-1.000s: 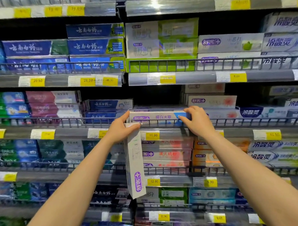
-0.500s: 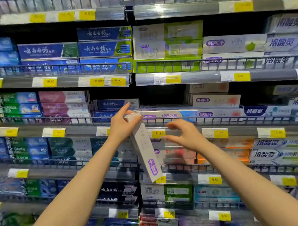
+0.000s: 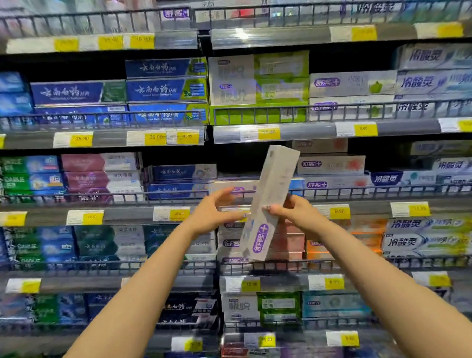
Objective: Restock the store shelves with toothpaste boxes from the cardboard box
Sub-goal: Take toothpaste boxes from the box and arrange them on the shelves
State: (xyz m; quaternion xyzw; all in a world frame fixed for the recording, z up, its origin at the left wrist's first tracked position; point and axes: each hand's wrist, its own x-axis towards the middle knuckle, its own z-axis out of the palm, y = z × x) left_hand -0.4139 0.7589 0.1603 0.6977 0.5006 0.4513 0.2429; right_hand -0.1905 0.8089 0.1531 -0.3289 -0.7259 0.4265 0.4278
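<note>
A white toothpaste box with a purple logo [image 3: 268, 204] is held up in front of the shelves, tilted with its top end toward the upper right. My right hand [image 3: 296, 216] grips it around the middle, thumb on the front face. Just left of the box is my left hand [image 3: 214, 212], fingers spread, with the thumb tip touching the box's left edge. Behind the box, a matching white box [image 3: 229, 186] lies flat on the middle shelf behind the wire rail [image 3: 338, 193]. The cardboard box is out of view.
Store shelves packed with stacked toothpaste boxes fill the view: blue ones [image 3: 166, 90] at upper left, green-and-white ones [image 3: 257, 80] at top centre. Yellow price tags [image 3: 339, 212] line each shelf edge. A dark gap [image 3: 242, 159] lies above the flat boxes on the middle shelf.
My right hand came off the shelf box and took the held box at its middle. The box swung from hanging under my left hand to tilting up to the right. My left hand loosened.
</note>
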